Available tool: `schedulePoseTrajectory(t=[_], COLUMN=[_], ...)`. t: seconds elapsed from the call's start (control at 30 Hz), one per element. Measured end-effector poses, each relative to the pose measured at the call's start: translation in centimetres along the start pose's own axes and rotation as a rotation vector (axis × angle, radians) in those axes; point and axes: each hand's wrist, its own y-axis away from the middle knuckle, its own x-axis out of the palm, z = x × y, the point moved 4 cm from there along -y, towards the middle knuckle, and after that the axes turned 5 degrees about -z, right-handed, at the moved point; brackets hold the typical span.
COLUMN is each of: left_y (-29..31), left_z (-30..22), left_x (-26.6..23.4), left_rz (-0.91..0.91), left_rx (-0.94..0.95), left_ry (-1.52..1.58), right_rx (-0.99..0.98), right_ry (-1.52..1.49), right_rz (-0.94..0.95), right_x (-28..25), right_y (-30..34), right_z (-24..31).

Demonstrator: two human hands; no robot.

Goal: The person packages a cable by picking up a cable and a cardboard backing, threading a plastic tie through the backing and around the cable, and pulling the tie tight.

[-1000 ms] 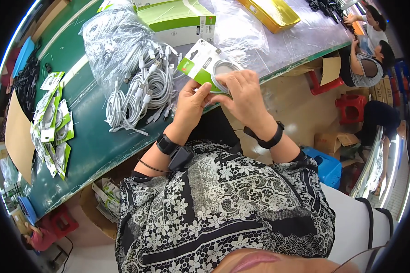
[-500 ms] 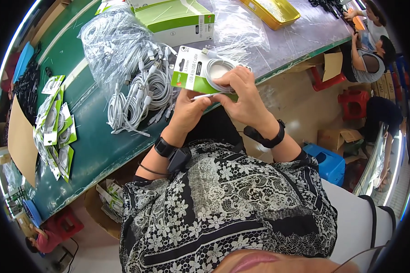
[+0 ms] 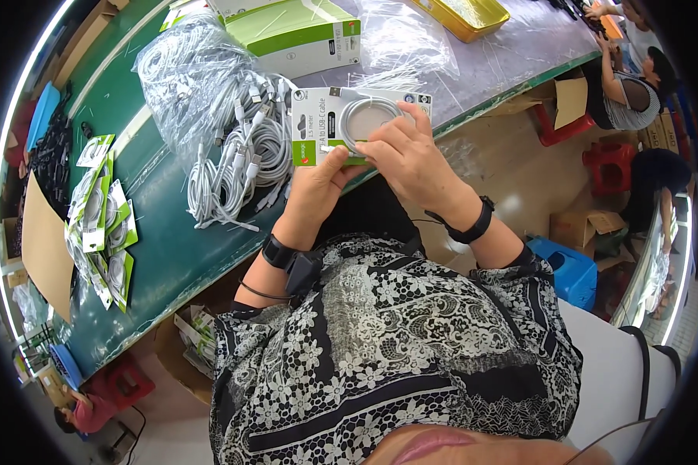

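Now packing step in hand, by look of it: cable pack [image 3: 349, 124], card with coiled white cable under clear front, held just above near edge of green worktop [image 3: 163, 256]. Left hand [image 3: 318, 186] closed on pack's lower edge, thumb on front. Right hand [image 3: 403, 155] closed over right side, fingers on coil. Loose cables [image 3: 236, 163] lie just left. Next move likely calls for firm press to seat cable, pack kept level.

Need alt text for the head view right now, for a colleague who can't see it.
Both hands hold a carded cable package above a green table's edge: left hand at its lower edge, right hand over its coiled white cable. A pile of loose white cables lies to the left, with finished packs beyond.
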Motion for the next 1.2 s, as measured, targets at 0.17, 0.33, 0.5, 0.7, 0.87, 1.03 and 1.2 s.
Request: schedulePoseTrajectory(t=[0.17,0.33,0.5,0.7,0.87,1.03,1.2], left_y=[0.5,0.5,0.9,0.9,1.2,1.7,5.0], left_z=[0.0,0.5,0.6,0.7,0.4,0.0,-0.9], left_x=[-1.2,-1.6,-0.8,0.0,0.4,-0.1,-2.5], left_rz=[-0.028,-0.076,-0.086,-0.078,-0.101,-0.1,-0.222], left_rx=[-0.017,0.038,0.094,0.095,0.092,0.005,0.208], left_ry=[-0.075,-0.205,-0.188,-0.063,-0.016,-0.097,-0.659], right_rx=[-0.051,0.048,0.235,0.198,0.137,0.155,0.203], right_ry=[-0.017,-0.044,-0.101,-0.139,-0.165,-0.161,-0.263], right_rz=[-0.006,-0.07,-0.157,-0.166,-0.189,-0.179,-0.148], right_x=[-1.2,-1.6,-2.5,-2.4,-2.5,-1.6,0.2], right_y=[0.8,1.1,0.8,0.7,0.2,1.4,2.8], right_z=[-0.2,-0.3,-0.7,-0.9,-0.9,-1.2,0.6])
